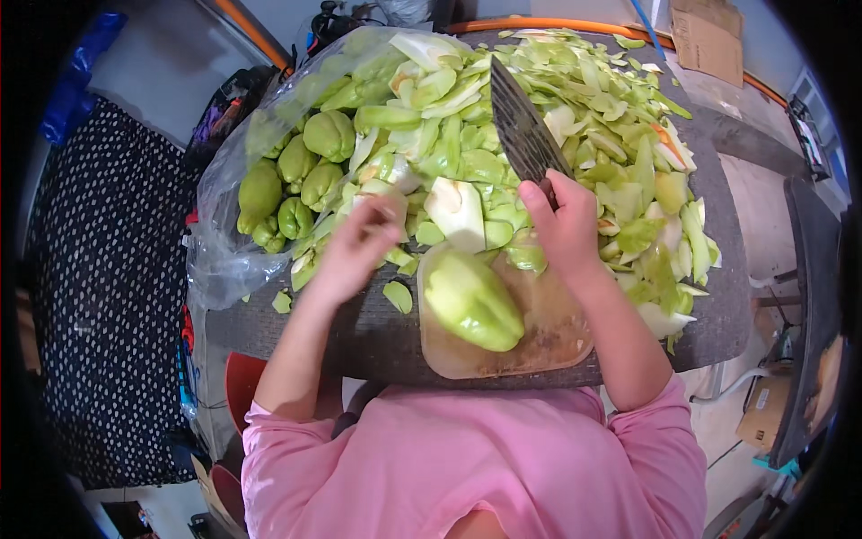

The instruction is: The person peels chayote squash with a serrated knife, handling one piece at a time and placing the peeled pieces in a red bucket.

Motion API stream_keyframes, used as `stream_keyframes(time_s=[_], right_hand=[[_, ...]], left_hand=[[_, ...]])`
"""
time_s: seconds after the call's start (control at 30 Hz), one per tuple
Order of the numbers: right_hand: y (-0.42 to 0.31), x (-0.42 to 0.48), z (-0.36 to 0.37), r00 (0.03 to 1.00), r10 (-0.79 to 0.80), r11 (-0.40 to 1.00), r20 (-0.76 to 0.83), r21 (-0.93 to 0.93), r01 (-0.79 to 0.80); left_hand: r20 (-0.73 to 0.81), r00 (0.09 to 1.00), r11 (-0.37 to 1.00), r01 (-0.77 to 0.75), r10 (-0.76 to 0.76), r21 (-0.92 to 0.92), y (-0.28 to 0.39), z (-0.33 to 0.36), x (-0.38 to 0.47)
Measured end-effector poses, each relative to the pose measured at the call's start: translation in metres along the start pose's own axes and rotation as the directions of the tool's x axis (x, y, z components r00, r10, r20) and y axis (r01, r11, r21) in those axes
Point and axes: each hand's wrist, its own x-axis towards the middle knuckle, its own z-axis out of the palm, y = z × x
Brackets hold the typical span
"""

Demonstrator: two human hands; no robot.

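My right hand grips a broad dark-bladed kitchen knife, its blade pointing up and away over cut green pieces. Below it, a large pale-green chayote rests on a worn plastic cutting board at the table's near edge. Part of its skin looks pared, with a glossy side facing right. My left hand is motion-blurred above the cut pieces, left of the board. Whether its fingers hold anything cannot be told. A squarish whitish slice lies between my hands, just beyond the board.
A clear plastic bag at the left holds several whole chayotes. A heap of peelings and slices covers the far and right parts of the dark table. A red chair stands at the near left, a black chair at right.
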Motion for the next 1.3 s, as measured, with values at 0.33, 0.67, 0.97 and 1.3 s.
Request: stream_keyframes(time_s=[0.33, 0.67, 0.97, 1.3], right_hand=[[0.012, 0.001, 0.003, 0.993, -0.087, 0.996, -0.078, 0.000, 0.087], [0.017, 0.016, -0.029, 0.968, 0.062, 0.936, -0.242, 0.351, 0.028], [0.020, 0.010, -0.019, 0.980, 0.053, 0.966, -0.192, 0.260, -0.001], [0.023, 0.008, -0.010, 1.000, -0.004, 0.981, -0.013, 0.193, 0.006]], left_hand=[[0.113, 0.972, 0.868, -0.235, 0.206, 0.437, 0.072, 0.099, -0.030], [0.727, 0.485, 0.483, -0.842, 0.486, 0.239, 0.096, 0.061, -0.042], [0.037, 0.993, 0.749, -0.109, 0.112, 0.654, 0.058, 0.057, -0.064], [0.276, 0.955, 0.952, 0.176, -0.105, -0.249, 0.004, 0.043, -0.004]])
